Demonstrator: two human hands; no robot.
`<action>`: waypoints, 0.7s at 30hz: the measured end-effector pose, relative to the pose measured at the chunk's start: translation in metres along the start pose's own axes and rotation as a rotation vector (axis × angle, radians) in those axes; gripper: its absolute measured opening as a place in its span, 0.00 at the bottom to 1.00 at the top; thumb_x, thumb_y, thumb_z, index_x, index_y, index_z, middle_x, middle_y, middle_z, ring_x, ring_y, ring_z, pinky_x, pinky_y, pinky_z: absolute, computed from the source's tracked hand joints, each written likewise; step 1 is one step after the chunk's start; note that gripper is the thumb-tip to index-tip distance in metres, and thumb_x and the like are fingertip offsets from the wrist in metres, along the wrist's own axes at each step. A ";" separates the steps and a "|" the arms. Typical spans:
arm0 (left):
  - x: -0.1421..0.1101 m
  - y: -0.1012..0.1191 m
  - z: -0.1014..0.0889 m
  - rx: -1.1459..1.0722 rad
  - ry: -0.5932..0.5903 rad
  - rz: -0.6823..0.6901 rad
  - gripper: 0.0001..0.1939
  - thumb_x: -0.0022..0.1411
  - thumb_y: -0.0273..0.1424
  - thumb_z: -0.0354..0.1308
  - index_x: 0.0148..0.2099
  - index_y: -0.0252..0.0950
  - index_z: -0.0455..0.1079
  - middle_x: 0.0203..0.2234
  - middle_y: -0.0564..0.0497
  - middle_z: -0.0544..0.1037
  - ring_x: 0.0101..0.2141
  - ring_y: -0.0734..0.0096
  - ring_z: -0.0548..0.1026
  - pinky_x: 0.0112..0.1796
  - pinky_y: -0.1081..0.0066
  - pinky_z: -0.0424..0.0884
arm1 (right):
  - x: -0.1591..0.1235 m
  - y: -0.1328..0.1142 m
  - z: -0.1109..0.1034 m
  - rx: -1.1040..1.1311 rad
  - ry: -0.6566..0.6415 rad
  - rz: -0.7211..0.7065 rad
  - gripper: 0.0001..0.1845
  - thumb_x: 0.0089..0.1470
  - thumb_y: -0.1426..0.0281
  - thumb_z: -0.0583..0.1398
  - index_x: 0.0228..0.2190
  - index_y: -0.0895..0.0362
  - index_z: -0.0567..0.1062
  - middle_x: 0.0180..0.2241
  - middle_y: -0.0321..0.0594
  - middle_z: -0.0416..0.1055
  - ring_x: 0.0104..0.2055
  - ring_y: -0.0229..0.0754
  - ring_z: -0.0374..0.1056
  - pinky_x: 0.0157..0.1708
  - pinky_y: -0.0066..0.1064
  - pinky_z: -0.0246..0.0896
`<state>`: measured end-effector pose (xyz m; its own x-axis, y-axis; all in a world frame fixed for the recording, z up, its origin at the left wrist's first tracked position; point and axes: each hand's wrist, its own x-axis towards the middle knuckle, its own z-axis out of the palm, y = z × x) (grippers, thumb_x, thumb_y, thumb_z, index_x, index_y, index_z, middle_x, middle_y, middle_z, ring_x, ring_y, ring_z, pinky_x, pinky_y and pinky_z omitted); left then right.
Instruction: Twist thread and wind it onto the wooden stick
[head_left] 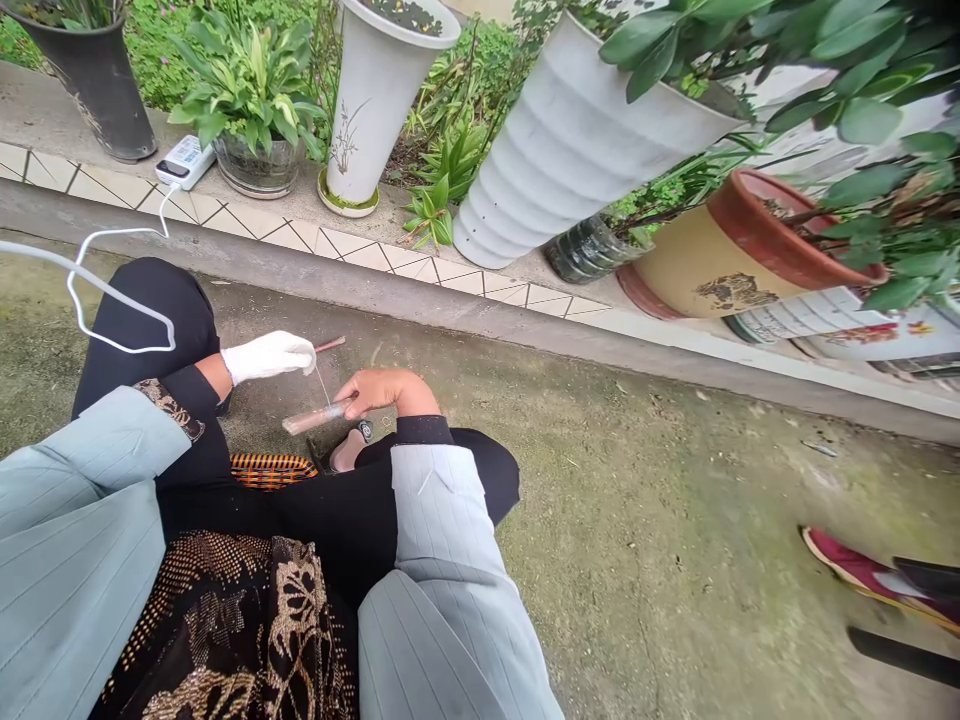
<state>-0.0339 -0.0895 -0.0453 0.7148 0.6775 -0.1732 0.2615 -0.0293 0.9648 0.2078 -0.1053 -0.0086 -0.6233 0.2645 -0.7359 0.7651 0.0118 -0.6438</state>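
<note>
My left hand (pixel 271 357), in a white glove, is closed with its fingertips curled down. A thin reddish stick (pixel 331 344) sticks out past its fingers on the right. My right hand (pixel 386 391) is bare and grips a flat, pale brownish strip (pixel 315 418) that looks partly see-through and points left. A fine thread (pixel 323 384) runs from the gloved fingers down toward the strip at my right fingertips. Both hands are above the ground between my bent knees. Under them, an orange and black woven seat edge (pixel 271 470) shows beside my shoe (pixel 365 431).
A tiled ledge (pixel 277 235) crosses in front, bearing several planters, among them a ribbed white pot (pixel 555 140) and a tan pot (pixel 697 250). A white power bank (pixel 185 162) lies there with a white cable (pixel 112 232). Another person's red shoe (pixel 855 565) is at right.
</note>
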 end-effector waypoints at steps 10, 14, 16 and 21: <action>-0.002 0.006 0.019 0.045 -0.231 -0.005 0.17 0.61 0.42 0.55 0.35 0.32 0.74 0.20 0.54 0.68 0.19 0.79 0.60 0.22 0.77 0.55 | -0.002 0.011 -0.017 0.533 1.221 -0.125 0.13 0.57 0.67 0.56 0.40 0.60 0.74 0.32 0.40 0.72 0.29 0.35 0.66 0.33 0.27 0.64; -0.008 0.017 0.017 0.140 -0.233 0.012 0.14 0.57 0.41 0.58 0.32 0.34 0.76 0.22 0.53 0.73 0.22 0.77 0.64 0.23 0.77 0.56 | 0.007 0.013 -0.014 -0.120 0.874 0.368 0.11 0.50 0.72 0.62 0.38 0.58 0.78 0.35 0.47 0.75 0.36 0.44 0.71 0.37 0.32 0.62; -0.009 0.018 0.012 0.131 -0.183 0.008 0.15 0.57 0.41 0.58 0.32 0.34 0.75 0.23 0.53 0.74 0.21 0.77 0.64 0.23 0.77 0.56 | 0.010 0.013 -0.010 -0.284 0.637 0.425 0.09 0.46 0.73 0.65 0.33 0.57 0.80 0.32 0.46 0.76 0.35 0.45 0.71 0.35 0.32 0.61; -0.005 0.010 -0.004 0.084 0.000 -0.020 0.16 0.59 0.40 0.55 0.34 0.31 0.74 0.24 0.51 0.73 0.20 0.79 0.61 0.23 0.76 0.56 | 0.007 0.008 -0.001 -0.183 0.191 0.197 0.10 0.44 0.73 0.64 0.32 0.54 0.81 0.22 0.34 0.73 0.25 0.37 0.67 0.29 0.27 0.59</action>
<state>-0.0376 -0.0900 -0.0344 0.7089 0.6788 -0.1918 0.3286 -0.0772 0.9413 0.2093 -0.1022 -0.0188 -0.4320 0.4545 -0.7790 0.8952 0.1110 -0.4316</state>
